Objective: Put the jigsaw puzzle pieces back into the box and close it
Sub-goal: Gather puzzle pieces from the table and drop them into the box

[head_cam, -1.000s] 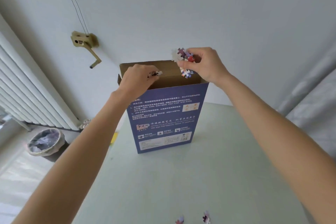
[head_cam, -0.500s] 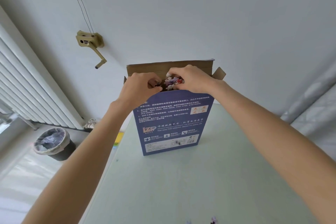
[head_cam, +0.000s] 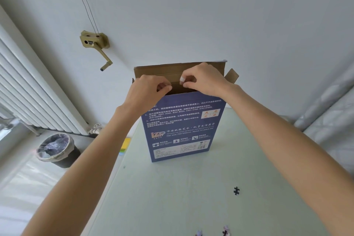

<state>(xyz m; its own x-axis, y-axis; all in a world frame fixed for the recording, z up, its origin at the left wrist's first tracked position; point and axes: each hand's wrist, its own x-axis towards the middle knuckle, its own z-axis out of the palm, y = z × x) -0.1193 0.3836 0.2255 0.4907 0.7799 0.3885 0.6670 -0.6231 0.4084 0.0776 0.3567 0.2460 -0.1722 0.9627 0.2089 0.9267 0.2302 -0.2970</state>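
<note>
A tall blue puzzle box (head_cam: pixel 182 126) stands upright on the pale green table (head_cam: pixel 168 201), its brown top flaps open. Both hands hover at its mouth. My left hand (head_cam: pixel 147 90) has thumb and fingers curled together over the left part of the opening, with no piece showing in it. My right hand (head_cam: pixel 205 80) curls over the right part; a small pale spot sits at its fingertip, and I cannot tell whether that is a piece. A black puzzle piece (head_cam: pixel 236 191) lies loose on the table, and two more pieces (head_cam: pixel 226 231) lie at the near edge.
A lined waste bin (head_cam: pixel 57 149) stands on the floor at the left, below a white radiator (head_cam: pixel 28 92). A brass hand crank (head_cam: pixel 95 44) is fixed to the wall. Coloured sticky notes (head_cam: pixel 125 143) lie at the table's left edge. Pale bedding (head_cam: pixel 335 120) borders the right.
The coloured pieces both hands carried above the box are gone from sight. The hands have sunk to the box mouth and drawn slightly apart.
</note>
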